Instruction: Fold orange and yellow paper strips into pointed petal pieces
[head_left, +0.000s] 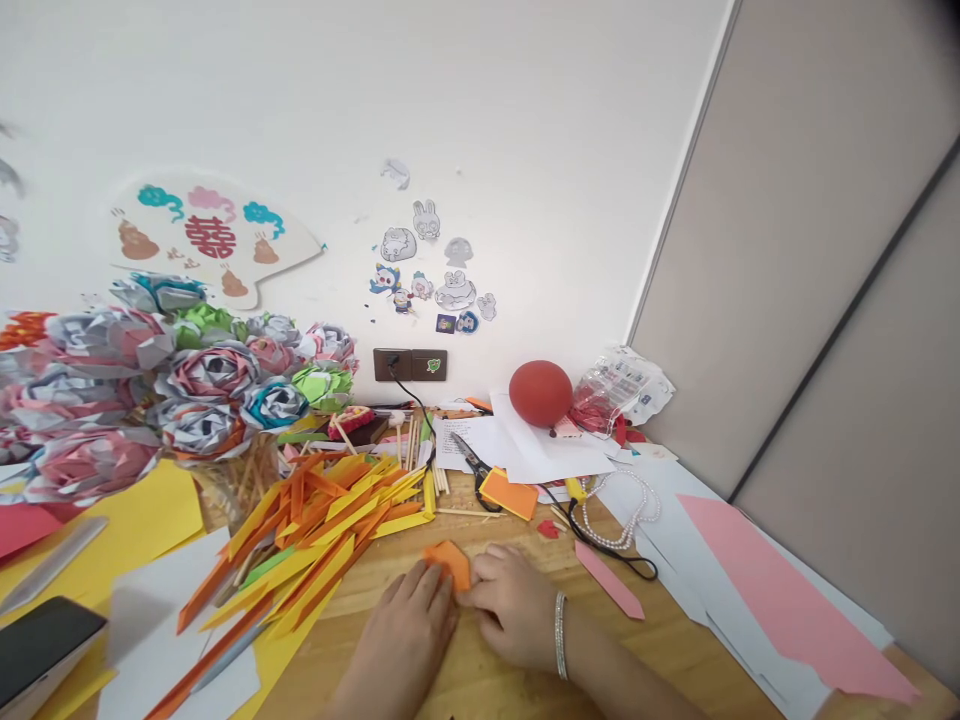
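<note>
A small folded piece of orange paper [451,562] lies on the wooden table between my hands. My left hand [415,612] rests over its left and near side, fingers together and pressing it down. At its right edge, my right hand [511,600] pinches the paper between thumb and curled fingers, a beaded bracelet [560,635] on the wrist. Part of the paper is hidden under my fingers. Just beyond lie an orange paper stack [509,494] and black scissors [472,458].
Folded yellow and orange paper strips [322,520] are heaped at left, before many paper flowers [217,372]. A red balloon [540,393] sits at the back on white sheets. Bead strings [626,510], a black cable [611,545] and pink paper [780,600] lie on the right.
</note>
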